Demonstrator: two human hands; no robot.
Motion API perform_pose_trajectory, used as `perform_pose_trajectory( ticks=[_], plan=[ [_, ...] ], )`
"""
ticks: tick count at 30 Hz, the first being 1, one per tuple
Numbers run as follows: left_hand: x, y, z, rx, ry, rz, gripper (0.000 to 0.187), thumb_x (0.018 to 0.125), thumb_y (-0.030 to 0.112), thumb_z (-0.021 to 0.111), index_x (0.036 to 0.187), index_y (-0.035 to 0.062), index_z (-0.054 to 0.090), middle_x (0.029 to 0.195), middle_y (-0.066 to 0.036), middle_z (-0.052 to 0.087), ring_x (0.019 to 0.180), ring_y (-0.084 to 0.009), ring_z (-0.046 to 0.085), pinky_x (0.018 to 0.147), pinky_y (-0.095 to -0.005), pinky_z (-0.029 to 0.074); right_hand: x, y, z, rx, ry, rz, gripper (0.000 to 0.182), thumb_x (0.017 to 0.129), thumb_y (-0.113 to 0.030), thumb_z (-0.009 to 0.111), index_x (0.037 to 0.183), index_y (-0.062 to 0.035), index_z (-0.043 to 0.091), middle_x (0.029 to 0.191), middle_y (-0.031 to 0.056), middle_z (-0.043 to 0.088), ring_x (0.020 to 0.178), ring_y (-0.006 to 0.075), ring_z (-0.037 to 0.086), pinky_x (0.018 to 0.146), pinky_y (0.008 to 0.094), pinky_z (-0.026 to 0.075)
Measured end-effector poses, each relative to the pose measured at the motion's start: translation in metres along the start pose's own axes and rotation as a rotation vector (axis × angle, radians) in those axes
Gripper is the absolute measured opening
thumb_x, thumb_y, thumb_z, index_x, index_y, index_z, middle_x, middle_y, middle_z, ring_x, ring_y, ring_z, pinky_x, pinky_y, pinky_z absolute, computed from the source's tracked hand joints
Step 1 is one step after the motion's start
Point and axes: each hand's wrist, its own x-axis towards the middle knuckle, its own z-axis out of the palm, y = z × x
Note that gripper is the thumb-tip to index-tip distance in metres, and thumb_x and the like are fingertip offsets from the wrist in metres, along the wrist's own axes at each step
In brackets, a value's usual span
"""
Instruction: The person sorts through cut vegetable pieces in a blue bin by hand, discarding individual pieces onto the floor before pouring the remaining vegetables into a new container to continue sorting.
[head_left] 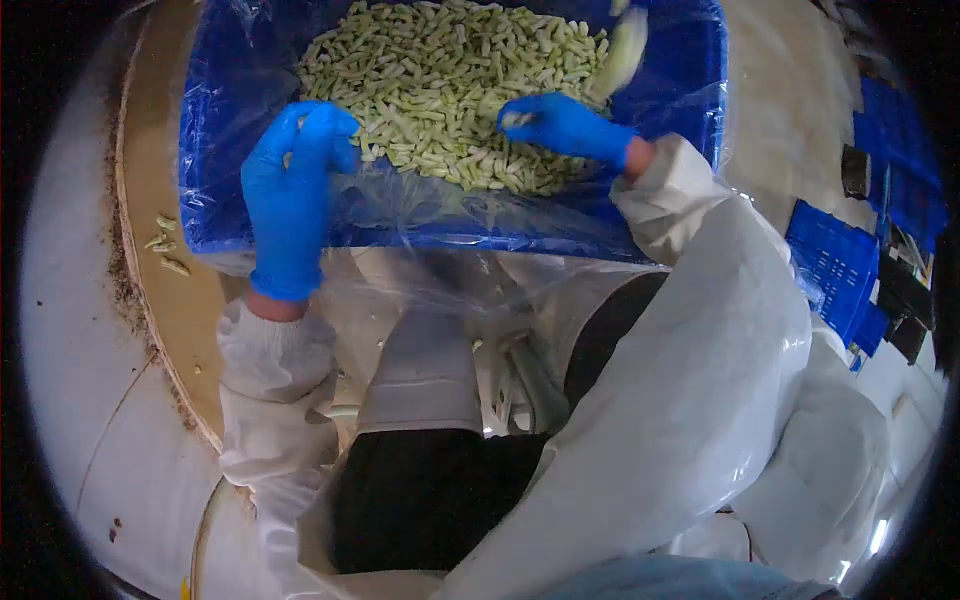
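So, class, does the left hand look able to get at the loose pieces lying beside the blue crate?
Probably yes: only the left side of the blue crate seems to lie between the left hand and the loose pieces, though how far down they lie is hard to tell.

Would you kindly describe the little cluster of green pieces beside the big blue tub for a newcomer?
Find the big blue tub lined with clear film. Left of it, on the tan surface, the small cluster lies apart from the heap inside.
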Motion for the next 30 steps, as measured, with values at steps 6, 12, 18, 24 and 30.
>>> perform_pose_trajectory(
  ticks=[6, 12, 18, 24, 30],
  plan=[
    [-0.003, -0.014, -0.006, 0.214, -0.024, -0.055, 0.018, 0.09, 0.016, 0.054, 0.081, 0.003, 0.064, 0.069, 0.0, 0.056, 0.061, -0.0059, 0.05, 0.057, -0.021, 0.04, 0.013, 0.051, 0.029, -0.851, -0.371, -0.348, 0.032, 0.076, -0.013, 0.062, 0.107, -0.0213, 0.064, 0.092, 0.0084, 0.06, 0.084, 0.0265, 0.062, 0.069, 0.0407, 0.047],
    [0.0, -0.016, -0.004, 0.306, -0.119, -0.02, 0.019, 0.09, 0.016, 0.053, 0.083, 0.0018, 0.064, 0.065, -0.001, 0.056, 0.06, -0.0061, 0.051, 0.056, -0.0214, 0.04, 0.007, 0.049, 0.035, -0.916, -0.258, -0.157, 0.03, 0.076, -0.016, 0.065, 0.106, -0.0205, 0.066, 0.095, 0.0082, 0.06, 0.084, 0.0283, 0.062, 0.072, 0.0421, 0.047],
    [-0.002, -0.014, 0.01, 0.181, -0.154, -0.083, 0.014, 0.09, 0.017, 0.054, 0.09, 0.006, 0.064, 0.069, -0.002, 0.058, 0.06, -0.0064, 0.052, 0.058, -0.0231, 0.042, 0.019, 0.017, -0.01, 0.007, -0.252, 0.232, 0.048, 0.069, -0.047, 0.074, 0.104, -0.0141, 0.068, 0.095, 0.0121, 0.065, 0.091, 0.0273, 0.061, 0.081, 0.0349, 0.047],
    [0.003, -0.045, 0.041, 0.874, -0.361, 0.607, 0.022, 0.085, 0.016, 0.056, 0.105, 0.0088, 0.062, 0.088, -0.011, 0.061, 0.063, -0.0221, 0.061, 0.057, -0.0345, 0.049, 0.012, -0.032, -0.004, 0.483, -0.264, 0.385, 0.044, 0.074, -0.043, 0.07, 0.099, -0.0072, 0.068, 0.087, 0.0053, 0.064, 0.077, 0.0135, 0.056, 0.071, 0.0279, 0.045],
    [-0.005, -0.039, 0.058, 1.118, -0.531, 0.364, 0.021, 0.083, 0.012, 0.051, 0.101, 0.0067, 0.062, 0.088, -0.01, 0.057, 0.081, -0.0272, 0.061, 0.059, -0.0386, 0.05, 0.012, -0.087, -0.004, 0.669, -0.396, 0.415, 0.033, 0.085, -0.032, 0.064, 0.107, -0.008, 0.067, 0.076, -0.0025, 0.06, 0.061, 0.0059, 0.046, 0.056, 0.023, 0.038]
  ],
)
